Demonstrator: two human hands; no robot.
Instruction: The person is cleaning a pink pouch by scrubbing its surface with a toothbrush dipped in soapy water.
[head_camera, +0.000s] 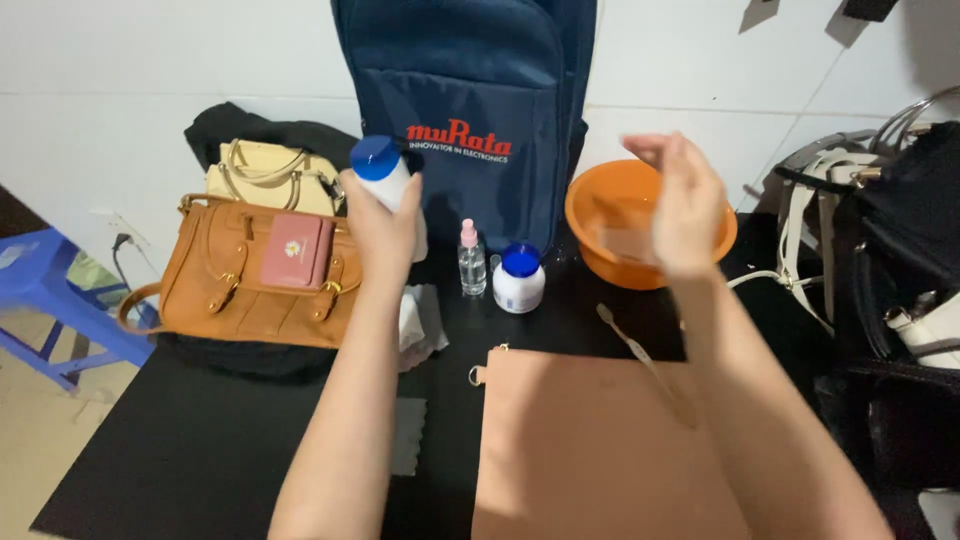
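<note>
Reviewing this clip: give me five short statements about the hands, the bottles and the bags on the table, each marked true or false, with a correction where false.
1. The left hand holds a white bottle with a blue cap. True.
2. The right hand grips the small spray bottle. False: the right hand is open and empty, raised in front of the orange basin; the spray bottle stands alone on the table.
3. A second blue-capped white bottle stands on the black table. True.
4. The brown handbag lies on the right side of the table. False: it is on the left.
5. A flat pink bag lies nearest the person. True.
</note>
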